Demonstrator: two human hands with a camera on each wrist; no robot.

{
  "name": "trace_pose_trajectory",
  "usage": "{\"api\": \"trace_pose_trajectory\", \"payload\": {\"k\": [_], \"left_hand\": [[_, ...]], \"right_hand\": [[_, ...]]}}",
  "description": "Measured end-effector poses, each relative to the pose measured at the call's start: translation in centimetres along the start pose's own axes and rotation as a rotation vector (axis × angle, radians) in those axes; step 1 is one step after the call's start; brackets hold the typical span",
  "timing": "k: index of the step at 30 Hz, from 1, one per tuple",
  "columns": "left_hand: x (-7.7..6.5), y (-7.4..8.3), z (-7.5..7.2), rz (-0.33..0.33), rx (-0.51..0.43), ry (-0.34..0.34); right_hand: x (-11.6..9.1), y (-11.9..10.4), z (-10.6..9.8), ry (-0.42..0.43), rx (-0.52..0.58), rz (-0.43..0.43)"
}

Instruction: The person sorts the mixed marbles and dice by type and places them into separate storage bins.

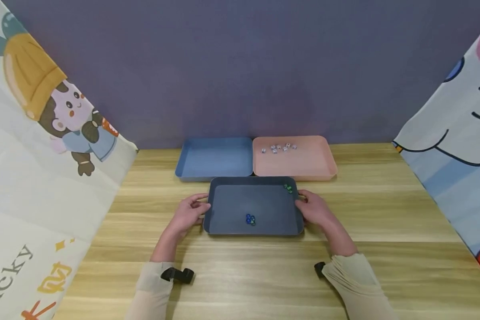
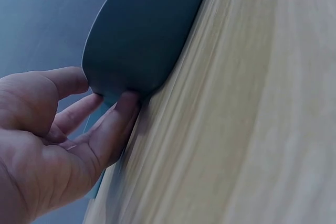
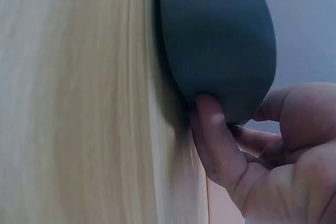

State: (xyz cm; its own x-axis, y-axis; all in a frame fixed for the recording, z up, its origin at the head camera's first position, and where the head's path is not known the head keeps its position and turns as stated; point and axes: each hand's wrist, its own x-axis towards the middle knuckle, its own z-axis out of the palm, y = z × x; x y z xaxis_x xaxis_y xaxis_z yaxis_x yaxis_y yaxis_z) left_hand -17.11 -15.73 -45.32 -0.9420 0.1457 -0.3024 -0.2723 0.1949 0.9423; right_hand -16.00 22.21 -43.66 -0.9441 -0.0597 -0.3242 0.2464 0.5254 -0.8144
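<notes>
The left grip (image 1: 189, 214) and right grip (image 1: 314, 208) pinch opposite short walls of the dark grey tray (image 1: 232, 202), in front of the blue tray (image 1: 218, 158) on the worktop (image 1: 244, 275). Likely light and stiff, it is best held level by both ends lest its beads (image 1: 249, 219) roll.

"What's unclear in the dark tray (image 1: 232, 193)?"

"The green pieces (image 1: 288, 189) by its far right corner: too small to say what they are. Likewise the blue pieces (image 1: 248, 218) near the middle of its near edge."

"And the pink tray (image 1: 296, 166)?"

"White dice (image 1: 274, 151) toward its far edge, pips too small to read."

"The hands?"

"From the head view, some fingertips are hidden: the left hand's (image 1: 187, 214) behind the dark tray's left edge, the right hand's (image 1: 314, 207) behind its right."

"Anything cut off?"

"The table's (image 1: 244, 275) near edge and both sleeves (image 1: 148, 293) — and its grain blurs in both wrist views."
</notes>
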Motion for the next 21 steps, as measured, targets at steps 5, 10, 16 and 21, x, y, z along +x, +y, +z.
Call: {"api": "trace_pose_trajectory", "payload": {"k": [5, 10, 16, 21], "left_hand": [[-0.1, -0.1, 0.2, 0.001, -0.01, 0.008], [-0.1, 0.1, 0.3, 0.009, 0.068, 0.025], [-0.4, 1.6, 0.4, 0.117, 0.357, 0.093], [-0.9, 4.2, 1.1, 0.206, 0.618, 0.161]], "right_hand": [[-0.1, 0.2, -0.2, -0.014, 0.0, 0.005], [-0.3, 0.3, -0.2, -0.018, 0.012, 0.02], [-0.4, 0.3, -0.1, -0.012, 0.011, 0.02], [-0.4, 0.2, -0.2, -0.007, -0.011, 0.014]]}}
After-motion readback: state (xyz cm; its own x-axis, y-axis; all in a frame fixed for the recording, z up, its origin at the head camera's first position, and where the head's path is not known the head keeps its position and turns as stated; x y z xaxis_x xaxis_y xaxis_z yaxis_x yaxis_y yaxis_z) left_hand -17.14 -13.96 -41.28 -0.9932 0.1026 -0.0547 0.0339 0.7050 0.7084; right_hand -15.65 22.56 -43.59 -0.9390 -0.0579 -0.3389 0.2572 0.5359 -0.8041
